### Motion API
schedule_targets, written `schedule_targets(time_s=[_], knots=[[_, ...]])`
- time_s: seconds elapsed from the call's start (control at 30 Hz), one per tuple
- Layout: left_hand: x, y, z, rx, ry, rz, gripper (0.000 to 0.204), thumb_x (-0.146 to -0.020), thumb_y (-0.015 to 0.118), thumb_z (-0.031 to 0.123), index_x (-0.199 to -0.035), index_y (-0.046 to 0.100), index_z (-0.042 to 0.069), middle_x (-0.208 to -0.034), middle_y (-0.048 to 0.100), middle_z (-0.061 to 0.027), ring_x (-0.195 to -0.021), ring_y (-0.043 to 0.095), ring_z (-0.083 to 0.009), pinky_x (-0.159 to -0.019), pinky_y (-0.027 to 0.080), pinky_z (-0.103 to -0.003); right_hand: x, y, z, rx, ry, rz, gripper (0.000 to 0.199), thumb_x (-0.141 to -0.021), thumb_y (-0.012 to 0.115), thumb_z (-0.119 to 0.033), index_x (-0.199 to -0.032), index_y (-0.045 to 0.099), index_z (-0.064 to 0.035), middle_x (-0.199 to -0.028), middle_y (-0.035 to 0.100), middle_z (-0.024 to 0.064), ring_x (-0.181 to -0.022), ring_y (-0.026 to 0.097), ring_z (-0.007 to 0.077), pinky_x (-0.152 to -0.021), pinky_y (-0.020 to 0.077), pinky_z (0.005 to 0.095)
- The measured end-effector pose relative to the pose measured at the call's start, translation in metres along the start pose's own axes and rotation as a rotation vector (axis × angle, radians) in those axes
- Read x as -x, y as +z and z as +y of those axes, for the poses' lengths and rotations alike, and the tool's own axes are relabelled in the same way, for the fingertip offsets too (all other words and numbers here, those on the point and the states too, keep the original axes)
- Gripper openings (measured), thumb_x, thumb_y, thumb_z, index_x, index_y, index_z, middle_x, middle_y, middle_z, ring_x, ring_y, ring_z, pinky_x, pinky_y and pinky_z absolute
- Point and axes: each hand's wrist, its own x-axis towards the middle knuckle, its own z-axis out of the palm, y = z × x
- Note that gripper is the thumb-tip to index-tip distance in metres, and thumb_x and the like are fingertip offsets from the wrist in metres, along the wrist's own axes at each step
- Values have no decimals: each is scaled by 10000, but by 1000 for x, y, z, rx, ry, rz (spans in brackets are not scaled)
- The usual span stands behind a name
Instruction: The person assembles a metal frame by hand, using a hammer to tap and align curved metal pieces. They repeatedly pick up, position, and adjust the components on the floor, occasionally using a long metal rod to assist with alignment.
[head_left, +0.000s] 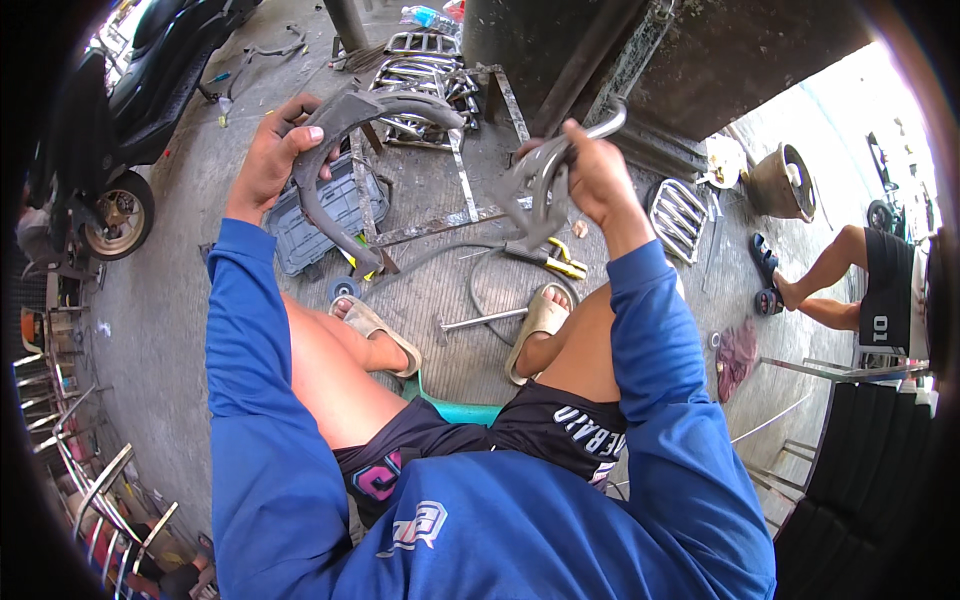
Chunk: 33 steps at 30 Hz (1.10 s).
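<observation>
My left hand (268, 160) is raised at the left, closed around a dusty dark-grey curved part (345, 112), its thumb on the outer face. The part is C-shaped, one end reaching right and the other hanging toward the floor. At the right, my right hand (598, 178) grips a bent shiny metal tube piece (548, 190), partly smeared by motion. One curved tube end sticks up past my fingers. The two pieces are apart. Below them lie a yellow-and-black welding electrode holder (545, 258) with its cable and a hammer-like tool (485, 320).
Ahead stand a low metal frame (465, 180) and a pile of chrome racks (425, 75). A grey-blue plastic case (305, 230) lies left of the frame. A motorcycle (165, 80) is at far left. Rightward are another rack (678, 220), a bucket (780, 190) and a seated person (850, 270).
</observation>
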Motion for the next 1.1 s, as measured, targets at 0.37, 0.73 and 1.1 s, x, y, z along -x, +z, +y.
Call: schedule_targets(time_s=[0.37, 0.73, 1.1], knots=[[6, 28, -5, 92, -127, -63, 394, -947, 596, 250, -1243, 573, -10, -853, 651, -112, -629, 633, -153, -601, 554, -286, -4, -14, 17, -90, 118, -3, 419, -1100, 473, -397, -1095, 600, 2, -1026, 672, 132, -907, 668, 280, -797, 595, 456], [37, 83, 13, 97, -295, -20, 499, -980, 515, 292, -1363, 500, -28, -842, 613, -120, -541, 597, -163, -506, 536, -301, 31, -45, -8, 202, -246, -207, 513, -977, 595, -76, -1462, 452, 6, -1212, 687, 184, -881, 734, 225, -757, 641, 352], [45, 120, 29, 142, -310, 37, 647, -920, 523, 349, -1389, 446, -91, -789, 601, -138, -495, 569, -162, -450, 494, -280, 41, -43, -16, 250, -334, -179, 591, -1012, 557, -111, -1544, 342, 34, -1251, 658, 274, -1003, 735, 278, -681, 636, 270]])
